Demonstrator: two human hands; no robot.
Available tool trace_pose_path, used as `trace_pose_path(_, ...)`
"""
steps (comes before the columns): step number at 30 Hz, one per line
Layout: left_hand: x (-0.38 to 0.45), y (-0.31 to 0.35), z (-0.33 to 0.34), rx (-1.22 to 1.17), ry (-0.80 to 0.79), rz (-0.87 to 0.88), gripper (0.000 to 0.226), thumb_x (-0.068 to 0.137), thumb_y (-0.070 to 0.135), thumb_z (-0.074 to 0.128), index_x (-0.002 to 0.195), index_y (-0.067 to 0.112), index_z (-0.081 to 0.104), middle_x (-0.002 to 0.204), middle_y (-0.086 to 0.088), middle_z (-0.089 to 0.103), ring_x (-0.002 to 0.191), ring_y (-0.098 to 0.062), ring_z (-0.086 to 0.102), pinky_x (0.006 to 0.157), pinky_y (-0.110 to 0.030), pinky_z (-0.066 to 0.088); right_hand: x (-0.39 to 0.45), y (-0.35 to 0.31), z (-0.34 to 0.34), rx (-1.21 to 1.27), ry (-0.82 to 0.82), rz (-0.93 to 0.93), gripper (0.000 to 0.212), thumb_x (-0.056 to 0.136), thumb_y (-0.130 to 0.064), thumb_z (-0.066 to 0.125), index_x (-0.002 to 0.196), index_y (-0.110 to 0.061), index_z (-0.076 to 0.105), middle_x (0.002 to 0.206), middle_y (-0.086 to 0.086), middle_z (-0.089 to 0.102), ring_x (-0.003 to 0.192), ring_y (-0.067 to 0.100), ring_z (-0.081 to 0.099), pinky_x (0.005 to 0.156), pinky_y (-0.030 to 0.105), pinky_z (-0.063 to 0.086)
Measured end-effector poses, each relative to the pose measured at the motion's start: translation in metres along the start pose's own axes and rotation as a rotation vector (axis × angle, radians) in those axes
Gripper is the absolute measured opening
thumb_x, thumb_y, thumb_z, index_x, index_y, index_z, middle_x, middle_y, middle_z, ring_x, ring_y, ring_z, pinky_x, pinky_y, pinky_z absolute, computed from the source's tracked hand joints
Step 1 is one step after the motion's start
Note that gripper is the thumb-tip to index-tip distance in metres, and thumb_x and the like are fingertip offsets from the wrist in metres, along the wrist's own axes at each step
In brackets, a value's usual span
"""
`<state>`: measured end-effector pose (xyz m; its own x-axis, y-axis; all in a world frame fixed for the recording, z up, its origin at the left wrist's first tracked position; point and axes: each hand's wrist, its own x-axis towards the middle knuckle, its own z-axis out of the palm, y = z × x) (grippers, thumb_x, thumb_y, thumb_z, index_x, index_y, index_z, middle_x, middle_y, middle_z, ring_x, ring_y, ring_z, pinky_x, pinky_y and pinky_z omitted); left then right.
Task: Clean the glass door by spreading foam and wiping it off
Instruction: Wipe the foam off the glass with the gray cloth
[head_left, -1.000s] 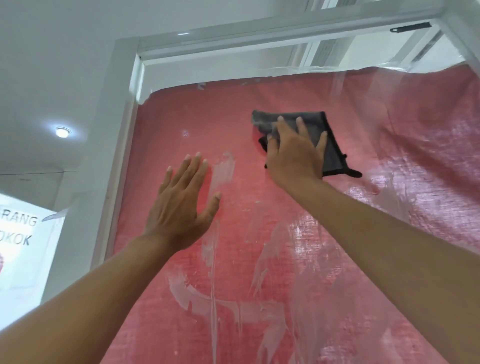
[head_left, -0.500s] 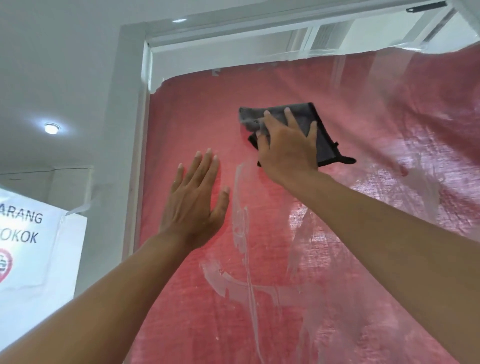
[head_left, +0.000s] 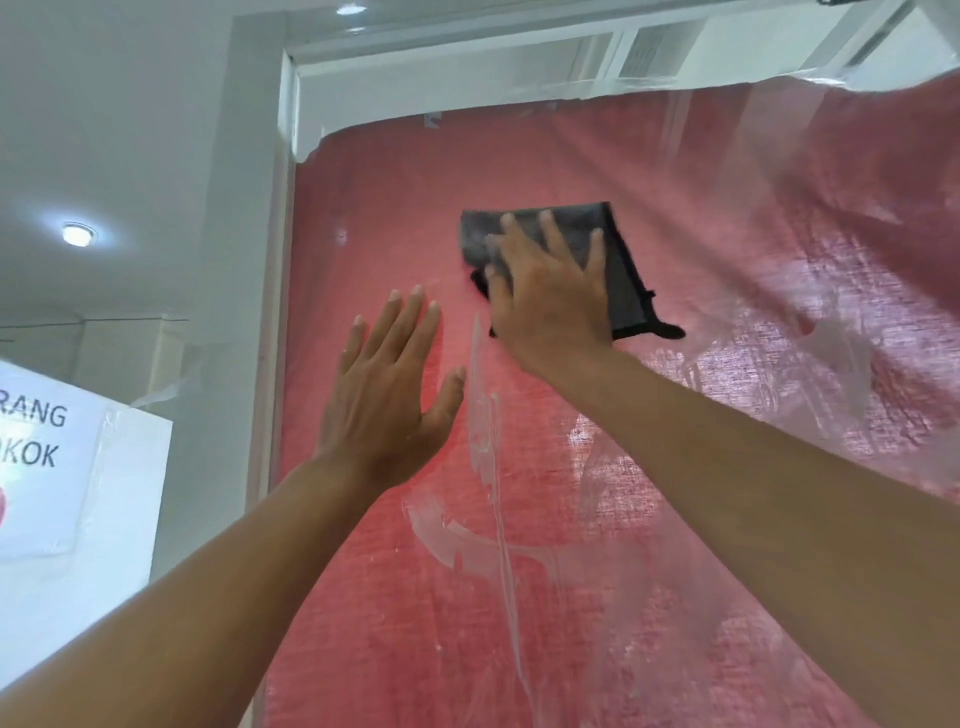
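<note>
Pressing right hand hiding much of possibly folded cloth

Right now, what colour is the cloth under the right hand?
Dark grey, with a black edge; the cloth shows best in the head view.

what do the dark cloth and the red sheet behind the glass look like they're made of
The dark cloth looks like soft grey microfibre or terry: matt, fuzzy, with a stitched black edge and a small tab. The red sheet looks like woven plastic tarpaulin: a fine crosshatch weave with shiny patches. The glass door itself is clear and glossy, with reflections and white foam streaks.
</note>
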<state>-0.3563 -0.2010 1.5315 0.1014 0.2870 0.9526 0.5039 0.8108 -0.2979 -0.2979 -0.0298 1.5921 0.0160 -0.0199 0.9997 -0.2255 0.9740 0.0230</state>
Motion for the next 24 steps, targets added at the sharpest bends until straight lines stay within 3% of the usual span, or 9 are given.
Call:
trace_pose_path(3, -0.005, -0.004, -0.001, 0.002, 0.009, 0.021, 0.074, 0.101, 0.054, 0.030, 0.162, 0.013, 0.025, 0.169, -0.002, 0.017, 0.158, -0.020, 0.010, 0.129, -0.047, 0.007, -0.026, 0.009, 0.001, -0.006, -0.080, -0.309, 0.042, 0.107, -0.033, 0.041, 0.145, -0.026, 0.054, 0.159, -0.011, 0.042, 0.155, 0.014, 0.024, 0.127, 0.056, 0.003)
trace_pose_path(5, -0.009, -0.009, -0.003, 0.019, -0.001, 0.035, 0.074, 0.101, 0.054, 0.031, 0.161, 0.012, 0.027, 0.169, -0.003, 0.018, 0.158, -0.020, 0.012, 0.129, -0.048, 0.009, -0.025, 0.023, -0.001, -0.040, -0.080, -0.382, 0.043, 0.106, -0.033, 0.041, 0.146, -0.024, 0.054, 0.158, -0.011, 0.045, 0.154, 0.013, 0.027, 0.127, 0.054, 0.008)
trace_pose_path(11, -0.011, -0.017, -0.003, 0.035, -0.021, 0.049, 0.075, 0.100, 0.056, 0.030, 0.162, 0.013, 0.027, 0.170, -0.003, 0.018, 0.159, -0.020, 0.010, 0.129, -0.051, 0.012, 0.042, 0.001, 0.006, 0.018, 0.063, 0.124, 0.041, 0.109, -0.033, 0.037, 0.144, -0.021, 0.053, 0.162, -0.001, 0.040, 0.156, 0.021, 0.020, 0.126, 0.057, -0.003)
trace_pose_path(16, -0.014, -0.014, 0.003, -0.004, 0.039, 0.041, 0.072, 0.101, 0.053, 0.033, 0.161, 0.013, 0.028, 0.169, -0.003, 0.019, 0.158, -0.019, 0.013, 0.129, -0.049, 0.010, 0.008, -0.008, 0.019, 0.017, -0.115, -0.359, 0.048, 0.105, -0.036, 0.041, 0.151, -0.025, 0.047, 0.157, -0.008, 0.046, 0.154, 0.010, 0.025, 0.128, 0.049, 0.002)
trace_pose_path(18, -0.016, -0.015, 0.005, 0.007, 0.032, 0.048, 0.072, 0.101, 0.053, 0.033, 0.161, 0.014, 0.028, 0.169, -0.003, 0.019, 0.158, -0.019, 0.013, 0.129, -0.050, 0.011, -0.004, 0.004, 0.017, 0.009, -0.103, -0.418, 0.049, 0.104, -0.036, 0.042, 0.151, -0.024, 0.048, 0.155, -0.007, 0.050, 0.152, 0.006, 0.028, 0.128, 0.046, 0.005)
trace_pose_path(20, -0.017, -0.017, 0.007, 0.013, 0.023, 0.062, 0.071, 0.101, 0.054, 0.034, 0.161, 0.015, 0.030, 0.169, -0.003, 0.020, 0.158, -0.019, 0.013, 0.128, -0.052, 0.013, 0.005, 0.011, 0.016, -0.030, -0.023, -0.335, 0.044, 0.105, -0.034, 0.042, 0.147, -0.023, 0.052, 0.155, -0.004, 0.049, 0.152, 0.010, 0.029, 0.128, 0.050, 0.008)
trace_pose_path(24, -0.019, -0.024, 0.011, 0.008, 0.031, 0.074, 0.071, 0.102, 0.054, 0.037, 0.160, 0.014, 0.031, 0.169, -0.003, 0.023, 0.158, -0.017, 0.014, 0.128, -0.052, 0.018, 0.044, -0.001, 0.015, 0.023, 0.076, 0.079, 0.044, 0.109, -0.033, 0.034, 0.147, -0.018, 0.051, 0.159, 0.001, 0.044, 0.156, 0.021, 0.023, 0.126, 0.057, -0.001)
